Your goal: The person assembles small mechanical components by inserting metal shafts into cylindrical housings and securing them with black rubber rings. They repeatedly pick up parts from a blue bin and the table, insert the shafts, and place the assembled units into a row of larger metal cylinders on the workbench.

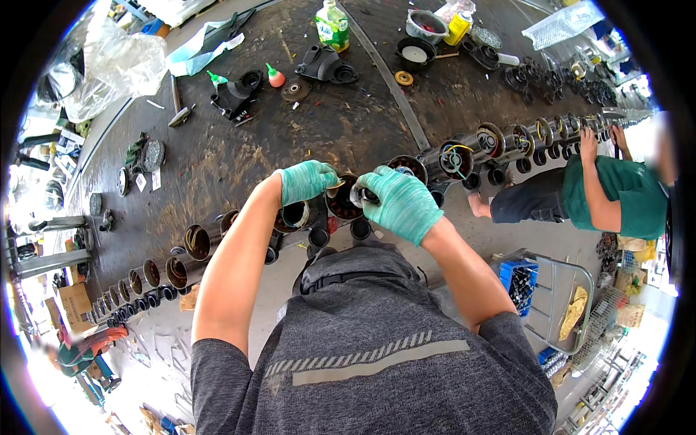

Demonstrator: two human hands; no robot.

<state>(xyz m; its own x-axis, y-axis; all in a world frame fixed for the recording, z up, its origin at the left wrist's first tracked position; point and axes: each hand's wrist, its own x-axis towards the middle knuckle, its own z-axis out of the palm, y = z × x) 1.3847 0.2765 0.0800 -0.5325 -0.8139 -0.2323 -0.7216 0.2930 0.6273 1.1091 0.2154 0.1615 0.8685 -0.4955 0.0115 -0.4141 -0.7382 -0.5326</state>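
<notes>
The cylindrical housing (pixel 341 199) is presenting a stiff, probably heavy body; its outer wall is likely offering the safest hold, while the coppery windings (pixel 344 212) inside are probably calling for care against nicks. The housing is lying between the hands. At its left rim, the left hand (pixel 310 181) is bunching its fingers beside a thin yellow strand (pixel 336 185); whether it is pinching this cannot be told. At the housing's right rim, the right hand (pixel 402 204) is gripping a round dark part (pixel 369 196). Beyond the housing, the bench (pixel 348 130) is extending, carrying a green-labelled bottle (pixel 332 29)
</notes>
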